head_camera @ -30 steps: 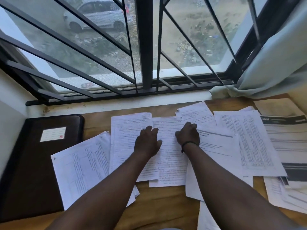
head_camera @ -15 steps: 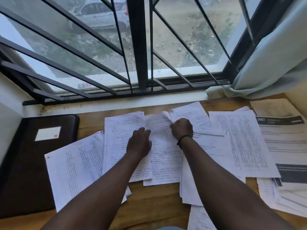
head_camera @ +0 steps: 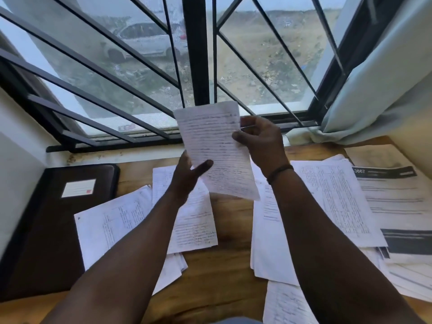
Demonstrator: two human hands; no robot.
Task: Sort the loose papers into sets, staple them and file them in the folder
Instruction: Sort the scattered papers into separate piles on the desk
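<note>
A handwritten sheet [head_camera: 215,146] is held up above the wooden table [head_camera: 229,272], in front of the window. My left hand [head_camera: 187,176] pinches its lower left edge, thumb on the front. My right hand [head_camera: 261,141] pinches its right edge, higher up. Loose papers lie spread on the table: a handwritten page [head_camera: 194,220] under my left arm, a printed sheet [head_camera: 109,225] at the left, a table-filled sheet [head_camera: 336,197] and white pages [head_camera: 268,242] at the right. A dark folder [head_camera: 53,220] with a white label lies shut at the far left.
Printed forms with black bars [head_camera: 395,202] are stacked at the right edge. Black window bars [head_camera: 196,54] rise just behind the table. A pale curtain [head_camera: 378,90] hangs at the right and reaches the tabletop. A white wall [head_camera: 16,160] borders the folder on the left.
Both hands were pressing on the handwritten sheet on the table. They have lifted it off the pile and hold it up, baring wood where it lay.
</note>
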